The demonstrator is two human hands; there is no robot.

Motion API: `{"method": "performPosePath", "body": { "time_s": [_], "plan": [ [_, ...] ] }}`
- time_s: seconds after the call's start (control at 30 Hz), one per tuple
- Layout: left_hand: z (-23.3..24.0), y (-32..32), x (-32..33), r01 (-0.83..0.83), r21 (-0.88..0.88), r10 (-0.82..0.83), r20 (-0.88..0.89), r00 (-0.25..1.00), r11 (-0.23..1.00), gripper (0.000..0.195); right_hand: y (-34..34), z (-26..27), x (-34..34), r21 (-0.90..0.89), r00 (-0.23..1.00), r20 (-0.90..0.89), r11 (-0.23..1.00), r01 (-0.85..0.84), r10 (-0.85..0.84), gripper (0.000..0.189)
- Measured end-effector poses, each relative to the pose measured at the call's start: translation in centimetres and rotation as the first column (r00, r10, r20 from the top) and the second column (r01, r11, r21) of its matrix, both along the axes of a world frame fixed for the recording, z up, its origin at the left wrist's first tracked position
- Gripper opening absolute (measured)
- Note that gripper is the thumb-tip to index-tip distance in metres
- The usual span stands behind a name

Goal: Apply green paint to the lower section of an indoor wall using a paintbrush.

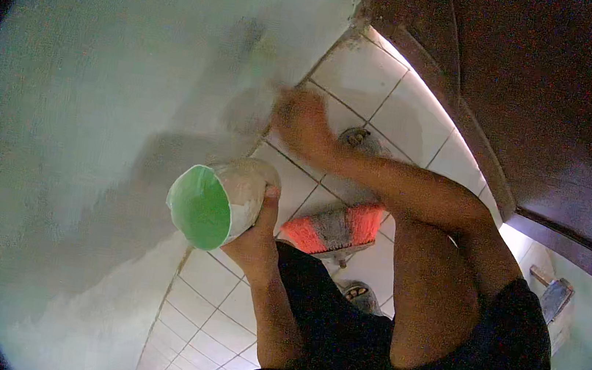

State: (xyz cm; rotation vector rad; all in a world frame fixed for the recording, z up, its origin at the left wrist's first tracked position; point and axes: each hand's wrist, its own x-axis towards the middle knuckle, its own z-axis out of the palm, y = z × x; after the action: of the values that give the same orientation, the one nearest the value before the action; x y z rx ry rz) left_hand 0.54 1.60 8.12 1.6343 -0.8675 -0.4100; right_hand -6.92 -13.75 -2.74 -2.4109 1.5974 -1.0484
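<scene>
My left hand [258,244] grips a whitish cup-like container [246,187] from its right side. The container is tipped, so its mouth faces me, and its inside is coated in light green, as if with paint. Farther up, my right hand [301,116] is blurred and curled close to the foot of a pale green wall [93,77]. Whether those fingers hold anything cannot be made out. A darker, uneven patch [178,154], at least partly shadow, spreads over the wall beside both hands.
White floor tiles [226,304] meet the wall along a dirty edge. A broom head [335,228] with red and grey bristles lies between my sandalled feet [363,296]. Dark brown panelling, perhaps a door [549,105], rises at right. Near it is a small wood-handled tool [554,300].
</scene>
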Motion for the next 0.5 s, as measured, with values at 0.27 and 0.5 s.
{"method": "performPosePath", "body": {
  "time_s": [0.27,0.5],
  "plan": [
    [2.2,-0.4,-1.1,-0.097,0.027,0.093,0.118,0.989,0.995,0.075,-2.5,3.3,-4.6,0.561,0.872,0.469,0.716,-0.415,0.138,0.019],
    [2.2,0.4,-0.5,-0.083,-0.007,0.083,-0.015,0.996,0.997,0.074,-6.5,3.5,-7.8,0.260,0.791,0.553,0.956,0.136,-0.263,0.019]
  ]
}}
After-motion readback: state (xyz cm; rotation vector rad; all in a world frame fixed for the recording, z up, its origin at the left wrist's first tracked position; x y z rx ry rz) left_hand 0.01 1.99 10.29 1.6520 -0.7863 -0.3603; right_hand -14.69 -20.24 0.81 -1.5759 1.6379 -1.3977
